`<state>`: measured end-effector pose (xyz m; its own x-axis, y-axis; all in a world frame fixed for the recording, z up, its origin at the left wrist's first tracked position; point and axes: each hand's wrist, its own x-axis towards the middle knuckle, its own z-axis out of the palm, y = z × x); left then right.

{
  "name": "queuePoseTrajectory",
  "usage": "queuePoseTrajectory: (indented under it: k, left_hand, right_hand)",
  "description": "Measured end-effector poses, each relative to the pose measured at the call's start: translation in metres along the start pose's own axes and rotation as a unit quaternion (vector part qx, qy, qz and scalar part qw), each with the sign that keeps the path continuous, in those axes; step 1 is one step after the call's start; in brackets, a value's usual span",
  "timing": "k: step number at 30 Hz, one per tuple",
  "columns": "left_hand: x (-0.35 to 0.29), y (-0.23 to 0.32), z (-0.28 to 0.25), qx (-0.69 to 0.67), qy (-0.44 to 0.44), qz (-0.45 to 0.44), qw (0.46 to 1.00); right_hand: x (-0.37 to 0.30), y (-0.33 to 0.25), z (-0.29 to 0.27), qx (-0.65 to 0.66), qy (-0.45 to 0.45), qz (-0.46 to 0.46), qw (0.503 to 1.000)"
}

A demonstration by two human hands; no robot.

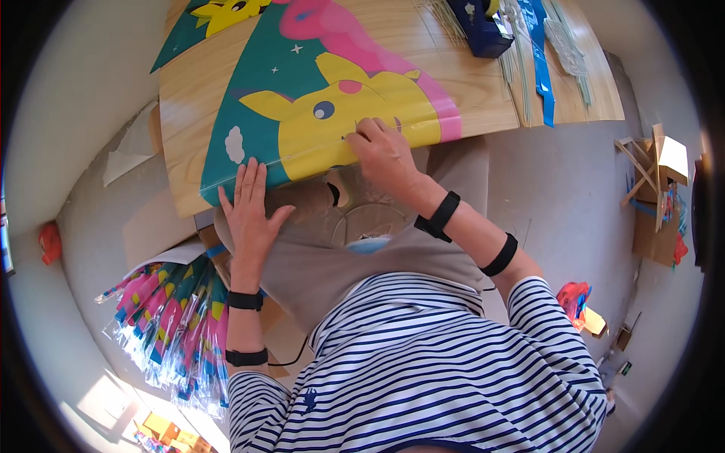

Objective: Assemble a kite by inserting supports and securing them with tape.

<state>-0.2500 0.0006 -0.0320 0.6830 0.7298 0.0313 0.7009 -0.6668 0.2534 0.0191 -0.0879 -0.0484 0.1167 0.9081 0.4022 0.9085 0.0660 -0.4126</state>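
teal-yellow sheet [313, 132] under flat left hand [251, 211] and bunched right hand [385, 160], grip unclear, tape dispenser [483, 34] beyond

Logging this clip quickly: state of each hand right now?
Left hand: open, fingers laid on the sheet.
Right hand: fingers bunched over the sheet; whether they hold anything cannot be told.

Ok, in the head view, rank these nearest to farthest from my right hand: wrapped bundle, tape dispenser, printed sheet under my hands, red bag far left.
From your right hand:
1. Printed sheet: directly beneath.
2. Tape dispenser: ahead, rightward.
3. Wrapped bundle: lower left.
4. Red bag: far left.
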Motion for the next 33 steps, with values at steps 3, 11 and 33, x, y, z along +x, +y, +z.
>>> queuePoseTrajectory:
  k: [3,11,33]
  left_hand:
    - [0.000,0.002,-0.001,0.007,-0.013,-0.014,1.000]
    - [0.002,0.006,0.000,0.007,-0.015,-0.011,1.000]
    - [-0.042,-0.055,0.011,-0.442,0.331,-0.394,0.735]
  right_hand:
    - [0.017,0.003,0.003,-0.019,-0.050,0.008,0.999]
    - [0.013,0.041,-0.009,0.029,-0.059,0.025,0.998]
    - [0.075,-0.046,0.026,0.051,-0.139,-0.176,0.973]
